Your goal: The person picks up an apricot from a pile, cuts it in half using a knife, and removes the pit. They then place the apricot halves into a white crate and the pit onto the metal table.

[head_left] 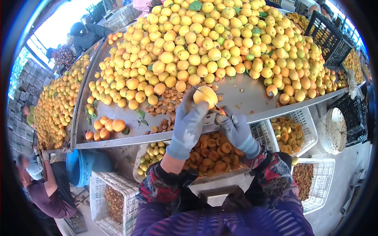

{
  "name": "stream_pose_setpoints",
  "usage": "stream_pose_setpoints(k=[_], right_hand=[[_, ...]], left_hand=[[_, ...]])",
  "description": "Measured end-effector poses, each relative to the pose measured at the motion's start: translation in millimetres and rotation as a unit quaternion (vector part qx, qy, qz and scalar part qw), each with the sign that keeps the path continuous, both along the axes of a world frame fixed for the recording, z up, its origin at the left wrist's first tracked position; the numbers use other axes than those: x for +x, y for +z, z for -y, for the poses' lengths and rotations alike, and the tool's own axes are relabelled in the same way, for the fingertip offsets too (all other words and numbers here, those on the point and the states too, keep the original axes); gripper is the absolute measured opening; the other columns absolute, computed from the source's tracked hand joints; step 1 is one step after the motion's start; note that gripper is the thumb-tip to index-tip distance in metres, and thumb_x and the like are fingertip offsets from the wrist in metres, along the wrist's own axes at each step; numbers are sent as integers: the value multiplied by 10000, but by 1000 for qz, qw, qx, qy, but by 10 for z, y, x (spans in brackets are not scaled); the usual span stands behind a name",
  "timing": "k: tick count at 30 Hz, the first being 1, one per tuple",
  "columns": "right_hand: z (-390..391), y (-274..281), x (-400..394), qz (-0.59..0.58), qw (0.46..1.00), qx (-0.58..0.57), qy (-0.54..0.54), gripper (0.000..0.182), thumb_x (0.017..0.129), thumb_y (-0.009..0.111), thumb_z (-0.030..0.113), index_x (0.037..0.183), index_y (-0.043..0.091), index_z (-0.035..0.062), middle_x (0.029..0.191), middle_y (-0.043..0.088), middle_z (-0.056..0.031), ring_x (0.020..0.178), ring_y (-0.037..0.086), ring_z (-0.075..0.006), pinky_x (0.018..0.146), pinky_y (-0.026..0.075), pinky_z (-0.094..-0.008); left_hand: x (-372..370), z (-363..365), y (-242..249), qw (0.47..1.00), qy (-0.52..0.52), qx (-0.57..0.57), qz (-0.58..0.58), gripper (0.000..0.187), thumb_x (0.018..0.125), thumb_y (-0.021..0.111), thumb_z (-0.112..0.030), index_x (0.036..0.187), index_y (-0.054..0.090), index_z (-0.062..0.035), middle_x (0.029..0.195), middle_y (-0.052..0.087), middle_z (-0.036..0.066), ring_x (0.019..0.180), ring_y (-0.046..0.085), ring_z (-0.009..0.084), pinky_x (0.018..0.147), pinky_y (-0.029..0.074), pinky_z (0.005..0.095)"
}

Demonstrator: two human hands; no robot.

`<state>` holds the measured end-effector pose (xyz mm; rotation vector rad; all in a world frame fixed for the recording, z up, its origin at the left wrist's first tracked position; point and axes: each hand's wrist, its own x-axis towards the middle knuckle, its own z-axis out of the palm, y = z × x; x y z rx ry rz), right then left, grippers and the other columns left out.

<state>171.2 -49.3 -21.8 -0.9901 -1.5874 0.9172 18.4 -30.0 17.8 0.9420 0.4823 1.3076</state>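
Gripped in gloved left hand [189, 125]: round yellow fruit [205, 96], just above thumb, over metal table [244, 91]; to right, clasped in gloved right hand [237, 128]: slim knife [218, 110], pointing up-left to fruit; hidden behind left thumb: lower edge of fruit; mostly covered by right fingers: knife handle; hard to make out: blade against fruit

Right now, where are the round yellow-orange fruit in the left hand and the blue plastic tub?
Round yellow-orange fruit [207, 94]: head view, middle of its surface.
Blue plastic tub [95, 165]: head view, outer side wall.
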Motion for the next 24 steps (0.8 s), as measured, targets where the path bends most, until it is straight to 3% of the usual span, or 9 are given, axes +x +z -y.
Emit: stream_pose_setpoints(k=[3, 6, 8, 9, 11, 14, 17, 21, 24], right_hand=[[12, 55, 22, 52, 998, 25, -12, 269, 951, 529, 241, 806, 489, 18, 563, 417, -111, 503, 406, -210, 487, 376, -307], [-14, -33, 25, 68, 997, 27, -12, 263, 946, 535, 248, 821, 500, 18, 574, 432, -130, 507, 411, -250, 490, 386, -316], [-23, -42, 9, 60, 998, 32, -12, 256, 944, 538, 250, 836, 510, 20, 579, 438, -137, 512, 411, -272, 492, 391, -320], [-23, -17, -8, 57, 998, 36, -15, 235, 935, 547, 247, 854, 523, 28, 585, 449, -152, 523, 452, -298, 496, 399, -331], [12, -22, -27, 52, 997, 47, -20, 217, 926, 556, 245, 872, 535, 36, 592, 459, -167, 534, 494, -325, 499, 407, -342], [-15, -13, -30, 100, 974, 168, -111, 203, 903, 582, 255, 894, 555, 54, 622, 506, -188, 583, 557, -364, 502, 420, -371], [3, -35, -24, 146, 983, 81, -78, 213, 886, 599, 271, 891, 561, 61, 632, 536, -191, 626, 594, -373, 501, 423, -396], [-6, -102, -59, 121, 987, 80, -64, 217, 897, 588, 266, 878, 567, 51, 596, 546, -162, 596, 595, -355, 495, 426, -375], [-1, -193, -100, -13, 1000, -28, 5, 209, 904, 589, 236, 869, 569, 30, 583, 551, -105, 544, 586, -250, 501, 423, -327]], left_hand=[[-24, -16, -12, 986, -78, -108, 104, 528, 863, 642, -113, 1320, 407, 10, 1193, 548, 120, 1048, 568, 194, 887, 491, 330], [-77, -54, -71, 997, -5, 24, -76, 528, 861, 648, -106, 1319, 410, 4, 1190, 551, 115, 1029, 570, 174, 880, 488, 312], [-112, -119, -132, 929, 124, 198, -288, 534, 862, 653, -119, 1322, 408, 1, 1182, 563, 122, 1014, 574, 161, 867, 490, 291], [-82, -99, -123, 928, 126, 200, -287, 534, 862, 653, -119, 1322, 408, 1, 1182, 563, 122, 1014, 574, 161, 867, 490, 291], [22, -1, -71, 994, 81, 20, -64, 513, 879, 633, -120, 1321, 406, 6, 1158, 575, 132, 1007, 580, 161, 853, 494, 269], [-14, -14, -8, 987, -22, -128, 90, 482, 899, 607, -113, 1320, 407, 10, 1128, 579, 110, 1005, 576, 156, 841, 495, 255], [-24, -11, -133, 998, 54, 6, -40, 399, 927, 538, -74, 1307, 448, 7, 1160, 564, 62, 1041, 562, 159, 894, 483, 322], [-34, -66, -214, 995, 75, 45, -50, 412, 930, 531, -71, 1322, 431, 10, 1158, 565, 60, 1038, 564, 156, 904, 477, 322], [-28, -78, -186, 998, 59, 4, 23, 479, 916, 564, -77, 1356, 392, 3, 1136, 564, 62, 1005, 570, 122, 861, 491, 251]])
